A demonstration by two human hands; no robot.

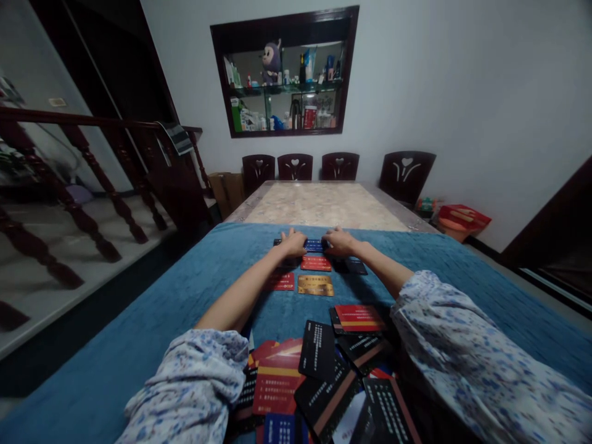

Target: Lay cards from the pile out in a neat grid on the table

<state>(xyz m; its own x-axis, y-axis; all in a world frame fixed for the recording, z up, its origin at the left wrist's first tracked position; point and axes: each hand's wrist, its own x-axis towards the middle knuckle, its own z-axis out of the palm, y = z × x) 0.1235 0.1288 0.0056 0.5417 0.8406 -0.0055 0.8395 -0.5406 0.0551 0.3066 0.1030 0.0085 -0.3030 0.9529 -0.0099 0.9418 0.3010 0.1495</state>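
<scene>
A blue card (314, 245) lies in the far row on the cloth, with my two hands at its short ends. My left hand (293, 244) has its bent fingers at the left end, partly over a dark card (277, 242). At the right end are the curled fingers of my right hand (340, 242); its fingertips are partly hidden. Nearer me lie a red card (316, 264), a black card (354, 267) partly under my right wrist, another red card (284, 282) partly behind my left forearm, and a gold card (315, 285).
A loose pile of overlapping cards (277, 382), red, black and blue, lies close to me between my sleeves. Blue cloth (185, 290) covers the near part of the table (319, 203). Chairs (295, 167) stand beyond it, and a wooden railing (87, 154) runs along the left.
</scene>
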